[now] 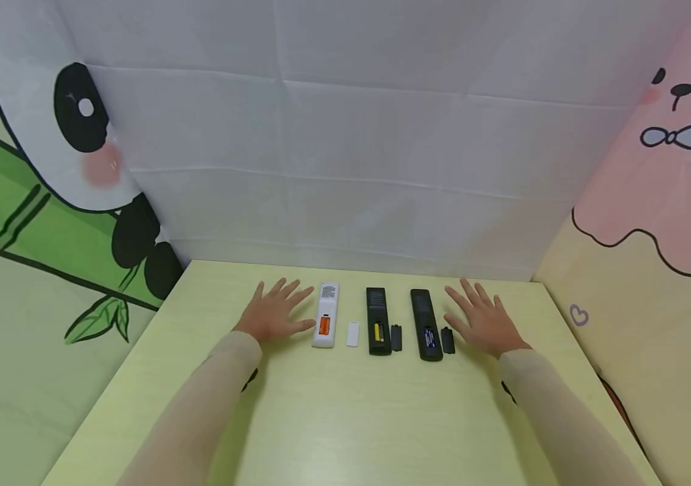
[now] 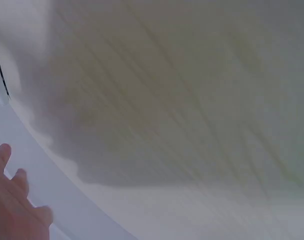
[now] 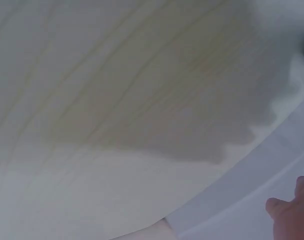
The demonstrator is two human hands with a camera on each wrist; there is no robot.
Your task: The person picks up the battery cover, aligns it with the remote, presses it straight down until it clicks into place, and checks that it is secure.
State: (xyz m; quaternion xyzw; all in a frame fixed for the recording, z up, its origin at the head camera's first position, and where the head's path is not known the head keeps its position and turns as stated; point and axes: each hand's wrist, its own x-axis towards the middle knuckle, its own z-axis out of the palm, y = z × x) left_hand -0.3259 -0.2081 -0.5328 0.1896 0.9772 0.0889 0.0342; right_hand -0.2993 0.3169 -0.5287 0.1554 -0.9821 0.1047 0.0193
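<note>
My left hand [image 1: 274, 314] is spread, fingers straight, just left of a white remote control [image 1: 327, 304] whose battery bay shows an orange battery [image 1: 324, 325]. To the right of that remote lies its white battery cover [image 1: 353, 334]. A black remote [image 1: 377, 310] in the middle has yellow batteries [image 1: 378, 331] in its bay and a black cover [image 1: 396, 337] beside it. Another black remote [image 1: 422, 310] holds dark blue batteries [image 1: 430, 338]; its cover [image 1: 447, 340] lies near my right hand [image 1: 482, 320], which is also spread and holds nothing.
The pale wood-grain table [image 1: 345, 418] ends at a back edge against a white cloth [image 1: 357, 135]. Printed curtains with a panda [image 1: 30, 101] and a pink bear [image 1: 679, 182] hang at the sides. A dark cord [image 1: 625, 415] runs along the right edge.
</note>
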